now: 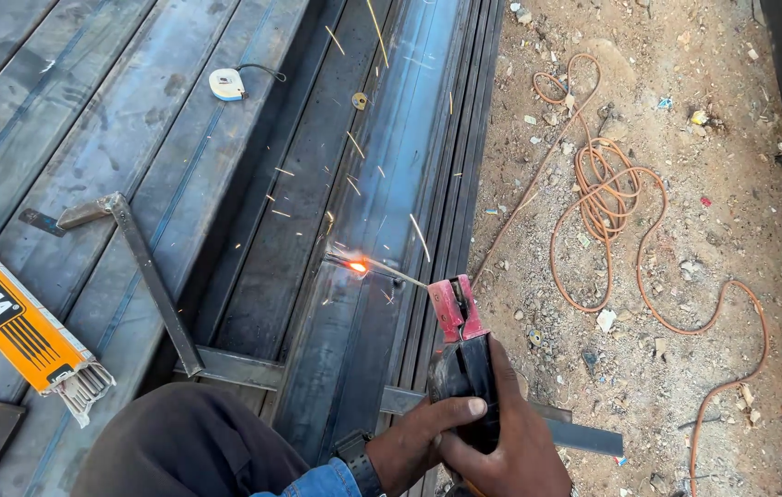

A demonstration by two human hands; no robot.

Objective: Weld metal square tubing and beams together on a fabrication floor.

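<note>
Electrode holder (461, 342) in both hands; orange box (12, 313) leftward.

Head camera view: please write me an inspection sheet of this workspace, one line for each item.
Surface: long grey steel sections lying side by side, some bluish.
Job's things: red electrode holder with a rod; its tip glows orange at the weld spot, sparks flying.
Clutter: orange box of welding rods, open end; steel square; white tape measure; small washer.
Hands: right hand and left hand both grip the holder's black handle.
Cables: orange cable coiled loosely on the ground.
Surroundings: sandy ground with stones and scraps.
</note>
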